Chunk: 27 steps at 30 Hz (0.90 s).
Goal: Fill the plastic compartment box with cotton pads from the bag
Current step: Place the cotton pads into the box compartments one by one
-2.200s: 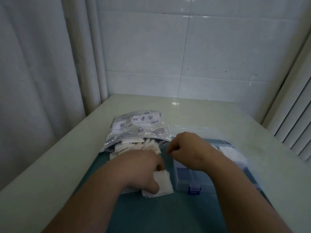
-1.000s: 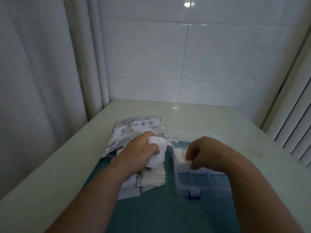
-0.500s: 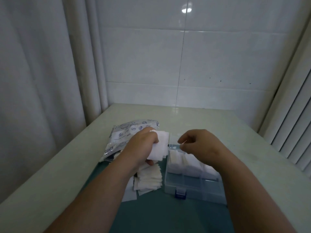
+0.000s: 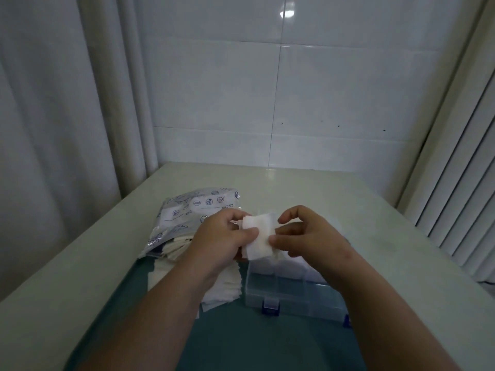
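One pale worktop (image 4: 334, 210), and on its near half one teal mat (image 4: 241, 344). Two bare forearms reach in from the bottom and meet in the middle, above the mat. One printed bag (image 4: 187, 212) lies at the far left with its open mouth towards the person, and white pads spill out of it. One clear plastic compartment box (image 4: 294, 293) sits on the mat to the right, with two blue latches on its near side. Its near compartments are see-through to the mat, and the far row is mostly hidden behind the right hand (image 4: 313, 236). One loose pile of cotton pads (image 4: 222, 290) lies just beside the box, on its left.

The left hand (image 4: 222, 239) is raised with its fingers (image 4: 249, 232) curled, gripping a small stack of pads (image 4: 261, 236) above the box's far left corner; how many pads, I cannot tell. The right hand's thumb and fingertips pinch that stack's right edge, and its other fingers arch loosely over the top.
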Tool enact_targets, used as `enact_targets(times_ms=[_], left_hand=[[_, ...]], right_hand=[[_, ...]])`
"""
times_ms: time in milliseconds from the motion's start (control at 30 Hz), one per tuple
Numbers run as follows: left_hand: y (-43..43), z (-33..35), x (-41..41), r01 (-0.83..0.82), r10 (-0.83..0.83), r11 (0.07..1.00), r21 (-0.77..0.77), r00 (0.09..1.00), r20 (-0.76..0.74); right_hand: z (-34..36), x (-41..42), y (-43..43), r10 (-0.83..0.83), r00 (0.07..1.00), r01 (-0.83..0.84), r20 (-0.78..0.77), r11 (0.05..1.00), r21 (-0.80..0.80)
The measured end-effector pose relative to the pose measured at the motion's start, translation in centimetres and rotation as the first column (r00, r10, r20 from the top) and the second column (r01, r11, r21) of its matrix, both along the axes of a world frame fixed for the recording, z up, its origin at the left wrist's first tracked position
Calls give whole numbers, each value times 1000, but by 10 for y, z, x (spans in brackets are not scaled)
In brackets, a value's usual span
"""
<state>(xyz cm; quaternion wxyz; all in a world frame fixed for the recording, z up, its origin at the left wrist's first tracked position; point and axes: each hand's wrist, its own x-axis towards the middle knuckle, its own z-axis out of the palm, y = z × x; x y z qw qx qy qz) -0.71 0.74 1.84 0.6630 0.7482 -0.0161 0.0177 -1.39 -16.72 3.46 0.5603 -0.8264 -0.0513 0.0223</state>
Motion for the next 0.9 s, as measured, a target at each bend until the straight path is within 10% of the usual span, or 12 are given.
enact_targets(times_ms=[467,900], left_hand=[[-15,-1,-11,-168,175,980,-106,982,66],[-29,-13,-12,-230,223,972,52,969,106]], right_hand=[[-7,-4,9,96,980,-19,176,920,-391],[-12,-2,15,109,975,-43,192,948,-315]])
